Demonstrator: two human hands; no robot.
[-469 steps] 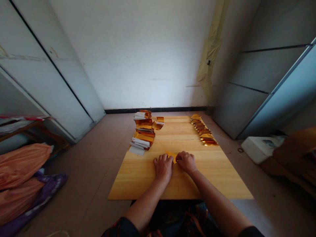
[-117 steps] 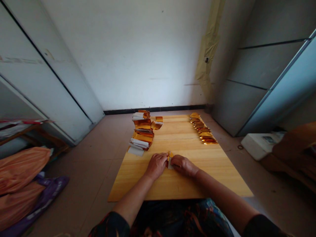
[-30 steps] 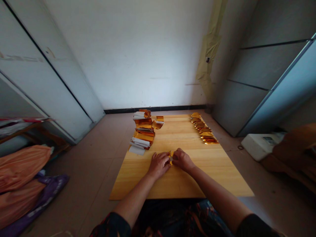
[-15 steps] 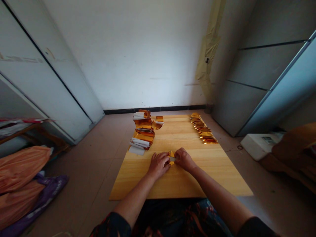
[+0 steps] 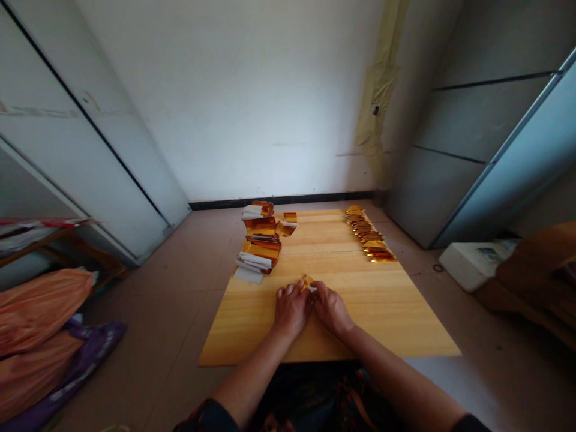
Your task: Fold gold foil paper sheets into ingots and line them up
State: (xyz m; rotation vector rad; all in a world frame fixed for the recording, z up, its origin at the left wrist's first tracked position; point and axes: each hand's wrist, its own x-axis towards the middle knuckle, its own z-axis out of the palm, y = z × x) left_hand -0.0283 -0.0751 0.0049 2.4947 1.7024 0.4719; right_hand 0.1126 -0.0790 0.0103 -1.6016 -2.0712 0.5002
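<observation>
The left hand (image 5: 292, 307) and the right hand (image 5: 332, 306) are gripping a small gold paper piece (image 5: 308, 279) between them, their fingers closing on its sides and partly hiding it. The piece is sitting well in from the near edge of the wooden tabletop (image 5: 396, 318), roughly midway between its left and right edges. Gold and white paper sheets (image 5: 261, 247) are lying along the left edge, while folded gold pieces (image 5: 365, 233) are lining the right edge from the far right corner.
</observation>
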